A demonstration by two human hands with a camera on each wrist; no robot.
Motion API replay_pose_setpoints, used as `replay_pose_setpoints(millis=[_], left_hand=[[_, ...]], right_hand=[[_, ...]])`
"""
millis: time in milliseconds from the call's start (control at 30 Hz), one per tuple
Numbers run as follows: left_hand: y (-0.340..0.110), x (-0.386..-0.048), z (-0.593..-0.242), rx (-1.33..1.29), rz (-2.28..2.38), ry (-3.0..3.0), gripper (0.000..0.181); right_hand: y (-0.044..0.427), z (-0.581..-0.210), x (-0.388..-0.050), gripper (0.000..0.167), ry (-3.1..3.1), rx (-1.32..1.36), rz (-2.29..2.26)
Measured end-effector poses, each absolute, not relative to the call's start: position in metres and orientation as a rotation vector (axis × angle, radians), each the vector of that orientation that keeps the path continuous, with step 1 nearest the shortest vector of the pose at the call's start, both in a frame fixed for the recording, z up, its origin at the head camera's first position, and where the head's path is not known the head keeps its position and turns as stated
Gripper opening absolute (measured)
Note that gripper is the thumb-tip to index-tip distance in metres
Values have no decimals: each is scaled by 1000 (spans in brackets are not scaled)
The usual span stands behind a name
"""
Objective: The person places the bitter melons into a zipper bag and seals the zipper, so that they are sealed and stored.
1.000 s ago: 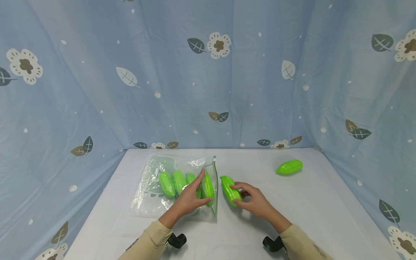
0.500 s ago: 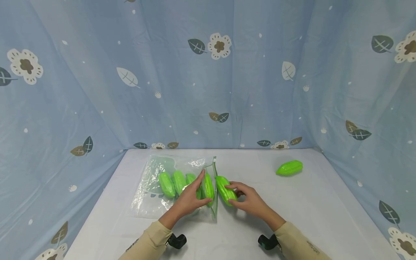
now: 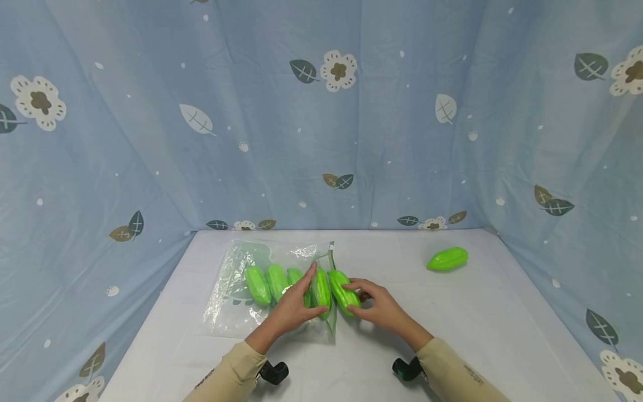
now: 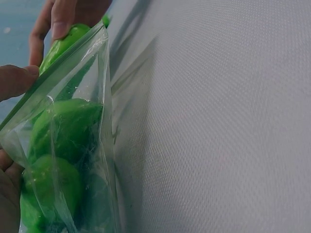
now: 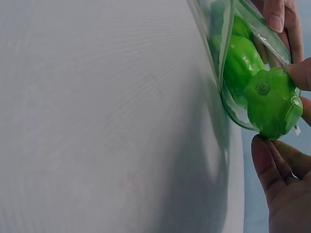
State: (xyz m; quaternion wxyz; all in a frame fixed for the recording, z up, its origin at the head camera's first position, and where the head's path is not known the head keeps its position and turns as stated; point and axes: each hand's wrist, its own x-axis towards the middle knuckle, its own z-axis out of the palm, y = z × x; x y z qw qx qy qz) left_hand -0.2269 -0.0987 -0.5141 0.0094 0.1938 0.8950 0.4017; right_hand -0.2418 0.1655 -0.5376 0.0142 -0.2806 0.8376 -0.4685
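Fingers of the right hand [image 3: 378, 304] curl round a green gourd [image 3: 342, 290], pinching its sides | left hand [image 3: 292, 309] spread, fingers straight, at the clear bag [image 3: 223, 315] mouth | gourd at that mouth, bag's 3 o'clock | probably light, firm, slick: grip mid-body, both sides

In the head view, the left hand [image 3: 292, 310] covers part of a green ribbed gourd [image 3: 294, 274] inside the clear zip bag [image 3: 225, 315], and we cannot make out all of that hand's fingers; we find the dark marking [image 3: 473, 374] on the right sleeve [image 3: 447, 363] too small to read, and the bottom edge cuts that sleeve off; in the left wrist view, a teal patch [image 4: 98, 201] at the bag is too blurred for us to identify; the right wrist view crops the right hand [image 5: 291, 199].
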Motion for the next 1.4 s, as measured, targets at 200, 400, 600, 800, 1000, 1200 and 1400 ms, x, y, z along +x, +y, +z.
replay_pose_setpoints(millis=[200,400,600,800,1000,1200,1400], left_hand=[[-99,-227,-514,610,1262,2791,107],[-99,-228,-515,619,1257,2793,107],[-98,-228,-514,618,1260,2786,107],[-98,-228,-513,610,1277,2775,107],[-98,-228,-513,617,1281,2774,107],[-98,-228,-513,629,1284,2775,107],[-98,-228,-514,648,1288,2778,106]], right_hand=[[162,-538,-245,46,2619,-858,-1442],[160,-541,-248,46,2635,-879,-1446],[159,-542,-249,46,2632,-918,-1439],[158,-541,-249,46,2642,-877,-1414],[156,-539,-249,46,2639,-883,-1398],[156,-541,-250,46,2614,-896,-1415],[154,-541,-250,47,2577,-891,-1433]])
